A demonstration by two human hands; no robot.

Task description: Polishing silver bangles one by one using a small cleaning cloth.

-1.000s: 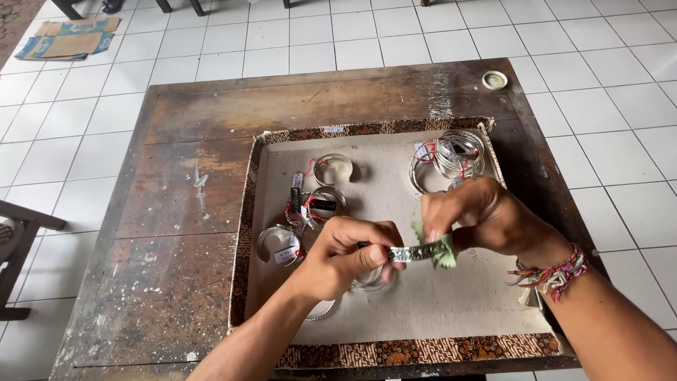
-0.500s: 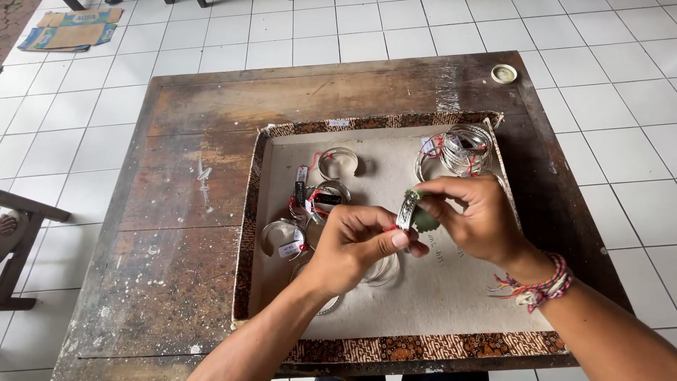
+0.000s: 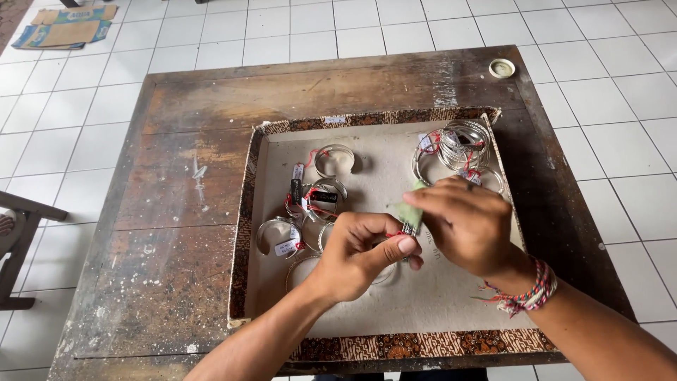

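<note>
My left hand (image 3: 363, 254) pinches a small silver bracelet with a red thread, mostly hidden between my fingers. My right hand (image 3: 469, 222), with a woven band at the wrist, presses a pale green cloth (image 3: 411, 212) against that piece. Both hands hover over a shallow tray (image 3: 255, 176) with a patterned brown rim and a grey lining. In the tray lie several silver bangles with tags and red threads: a group at the left (image 3: 310, 201) and a stack at the far right corner (image 3: 462, 144).
The tray sits on a worn dark wooden table (image 3: 169, 212) over a white tiled floor. A small round lid (image 3: 501, 68) lies at the table's far right corner. Flattened cardboard (image 3: 67, 28) lies on the floor far left; a wooden bench edge (image 3: 21, 212) juts in at left.
My hands have drawn closer together and shifted slightly up the tray. The green cloth turned from lying flat under my right fingers to standing upright against the piece held in my left hand.
</note>
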